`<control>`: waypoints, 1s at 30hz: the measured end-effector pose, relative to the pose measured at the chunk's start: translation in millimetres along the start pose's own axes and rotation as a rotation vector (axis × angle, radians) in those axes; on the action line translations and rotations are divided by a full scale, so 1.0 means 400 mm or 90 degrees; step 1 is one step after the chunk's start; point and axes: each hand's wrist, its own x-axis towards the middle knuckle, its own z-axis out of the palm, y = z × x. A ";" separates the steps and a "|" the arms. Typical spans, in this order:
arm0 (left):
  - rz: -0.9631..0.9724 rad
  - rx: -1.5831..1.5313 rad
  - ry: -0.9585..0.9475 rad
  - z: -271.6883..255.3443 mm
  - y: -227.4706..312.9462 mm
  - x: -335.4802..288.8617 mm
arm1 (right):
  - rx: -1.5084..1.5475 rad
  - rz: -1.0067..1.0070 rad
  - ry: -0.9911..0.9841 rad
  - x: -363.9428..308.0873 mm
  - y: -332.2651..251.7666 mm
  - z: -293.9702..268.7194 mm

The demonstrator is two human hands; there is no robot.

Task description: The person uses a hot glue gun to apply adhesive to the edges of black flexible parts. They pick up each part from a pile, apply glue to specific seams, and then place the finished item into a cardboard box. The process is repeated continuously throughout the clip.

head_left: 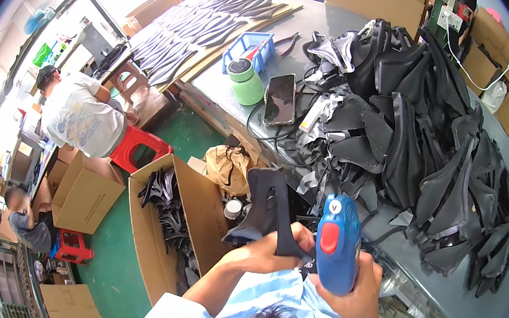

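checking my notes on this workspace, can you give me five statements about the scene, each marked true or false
1. The right hand holds a blue tool. True.
2. The green jar stands on the table. True.
3. The left hand holds the green jar. False: it holds a black piece.
4. The phone lies inside the blue basket. False: the phone is outside the blue basket.
5. The open cardboard box holds dark pieces. True.

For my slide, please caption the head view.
Left hand holds a black piece, right hand a blue handheld tool, beside a table heaped with black parts.
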 end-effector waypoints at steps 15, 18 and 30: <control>0.412 -0.405 0.508 0.005 0.074 0.055 | -0.016 0.031 -0.121 -0.026 -0.002 0.006; 0.365 -0.350 0.464 0.002 0.091 0.025 | -0.108 0.031 -0.099 -0.027 0.017 -0.001; 0.298 -0.221 0.382 -0.010 0.085 0.001 | -0.084 0.025 -0.125 -0.032 0.022 -0.014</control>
